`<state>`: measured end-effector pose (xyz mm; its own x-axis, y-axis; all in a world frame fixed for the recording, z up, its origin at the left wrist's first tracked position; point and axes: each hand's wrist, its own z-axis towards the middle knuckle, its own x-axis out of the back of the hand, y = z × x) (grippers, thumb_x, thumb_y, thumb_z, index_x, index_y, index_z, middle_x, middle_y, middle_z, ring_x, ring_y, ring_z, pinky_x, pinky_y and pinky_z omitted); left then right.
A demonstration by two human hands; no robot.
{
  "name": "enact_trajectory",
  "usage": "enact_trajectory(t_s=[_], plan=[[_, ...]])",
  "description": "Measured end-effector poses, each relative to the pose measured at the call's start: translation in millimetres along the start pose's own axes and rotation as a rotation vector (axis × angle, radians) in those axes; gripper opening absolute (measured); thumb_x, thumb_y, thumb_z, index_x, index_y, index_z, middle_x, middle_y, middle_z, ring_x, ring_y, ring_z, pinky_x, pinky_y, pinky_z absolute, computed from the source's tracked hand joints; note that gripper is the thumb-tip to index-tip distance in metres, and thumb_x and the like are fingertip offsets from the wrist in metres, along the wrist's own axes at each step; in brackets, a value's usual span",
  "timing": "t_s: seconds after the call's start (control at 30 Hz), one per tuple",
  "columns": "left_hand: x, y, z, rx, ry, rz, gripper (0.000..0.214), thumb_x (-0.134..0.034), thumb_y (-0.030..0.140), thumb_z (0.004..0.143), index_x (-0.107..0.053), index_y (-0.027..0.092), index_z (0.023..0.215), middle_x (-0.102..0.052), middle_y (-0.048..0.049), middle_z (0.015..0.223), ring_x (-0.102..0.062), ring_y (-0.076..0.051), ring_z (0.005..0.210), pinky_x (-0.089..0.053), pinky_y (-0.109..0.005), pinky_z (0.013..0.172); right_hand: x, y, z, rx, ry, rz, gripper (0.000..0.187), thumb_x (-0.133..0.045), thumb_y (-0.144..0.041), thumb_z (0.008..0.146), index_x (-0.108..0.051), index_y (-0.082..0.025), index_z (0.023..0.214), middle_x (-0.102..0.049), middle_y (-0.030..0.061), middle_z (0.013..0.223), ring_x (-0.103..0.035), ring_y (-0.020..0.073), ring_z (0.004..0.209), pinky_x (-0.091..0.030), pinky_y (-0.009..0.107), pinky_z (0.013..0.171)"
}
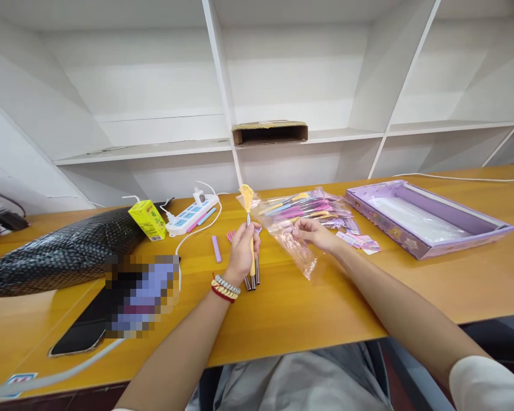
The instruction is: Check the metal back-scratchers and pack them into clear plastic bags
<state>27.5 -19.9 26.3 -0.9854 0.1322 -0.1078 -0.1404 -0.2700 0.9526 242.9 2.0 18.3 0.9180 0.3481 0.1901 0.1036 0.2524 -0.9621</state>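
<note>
My left hand (240,254) is closed around a back scratcher (247,197) with a yellow, hand-shaped head, a metal neck and a yellow grip. It points away from me, nearly upright in the view. Beneath that hand lie other scratchers with metal rods (257,275) and a pink head (230,235), partly hidden by my fingers. My right hand (312,234) pinches the edge of a clear plastic bag (300,257). Just beyond it is a pile of bagged scratchers (310,206) in pink, yellow and blue. A loose purple handle piece (216,249) rests left of my left hand.
A purple box tray (415,249) stands at the right, with small printed cards (360,242) beside it. At left are a power strip (192,215), a yellow drink carton (147,220), a black wrapped bundle (68,245) and a phone (83,322). White shelves with a cardboard box (269,125) rise behind.
</note>
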Motion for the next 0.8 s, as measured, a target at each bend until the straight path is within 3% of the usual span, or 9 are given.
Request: enact_trajectory(t_s=[0.2,0.37,0.43,0.57,0.7,0.8], plan=[[-3.0,-4,2,0.109,0.002,0.024,0.029,-0.057,0.044,0.075,-0.057,0.015,0.083,-0.046,0.0057,0.053,-0.039,-0.004,0.034,-0.028,-0.017,0.033,-7,24,3,0.017,0.249,-0.486,0.023,-0.055,-0.040,0.077,-0.052,-0.017,0.071,-0.059,0.0009,0.065,-0.052,0.0122,0.056,-0.039,0.024,0.055],[-12.0,-6,0,0.143,-0.001,-0.063,0.039,-0.063,0.043,0.071,-0.060,0.015,0.098,-0.056,0.0034,0.058,-0.045,-0.005,0.036,-0.032,-0.017,0.035,-16,14,-2,0.274,0.344,-0.830,0.024,-0.055,-0.039,0.079,-0.058,-0.016,0.086,-0.062,0.0091,0.089,-0.054,0.0205,0.086,-0.040,0.032,0.076],[-15.4,-8,0,0.125,0.005,-0.117,0.038,-0.064,0.043,0.071,-0.058,0.015,0.097,-0.061,0.0003,0.064,-0.054,-0.008,0.043,-0.040,-0.019,0.042,-21,6,-8,0.349,0.235,-0.799,0.028,-0.054,-0.042,0.080,-0.059,-0.016,0.089,-0.062,0.0091,0.091,-0.054,0.0198,0.087,-0.039,0.031,0.077],[-21.3,-16,-3,0.050,-0.035,-0.139,0.030,-0.063,0.040,0.073,-0.053,0.016,0.087,-0.067,-0.0049,0.078,-0.065,-0.016,0.071,-0.050,-0.025,0.064,-39,-5,-18,0.306,-0.116,-0.523,0.032,-0.054,-0.047,0.079,-0.058,-0.015,0.078,-0.059,0.0012,0.068,-0.050,0.0105,0.058,-0.038,0.022,0.057],[-27.2,-21,-8,-0.007,-0.156,-0.090,0.027,-0.060,0.040,0.076,-0.050,0.018,0.089,-0.067,-0.0073,0.092,-0.064,-0.020,0.089,-0.050,-0.028,0.072,-53,-6,-19,0.212,-0.135,-0.253,0.033,-0.052,-0.047,0.081,-0.054,-0.014,0.076,-0.050,-0.0024,0.057,-0.043,0.0081,0.050,-0.033,0.020,0.048],[-26.0,-18,-10,-0.105,-0.171,0.078,0.030,-0.049,0.043,0.083,-0.050,0.019,0.101,-0.063,-0.0090,0.106,-0.060,-0.020,0.099,-0.047,-0.033,0.082,-47,-3,-15,0.179,-0.091,-0.068,0.033,-0.046,-0.046,0.084,-0.052,-0.014,0.086,-0.049,-0.0026,0.058,-0.046,0.0092,0.052,-0.037,0.022,0.051]])
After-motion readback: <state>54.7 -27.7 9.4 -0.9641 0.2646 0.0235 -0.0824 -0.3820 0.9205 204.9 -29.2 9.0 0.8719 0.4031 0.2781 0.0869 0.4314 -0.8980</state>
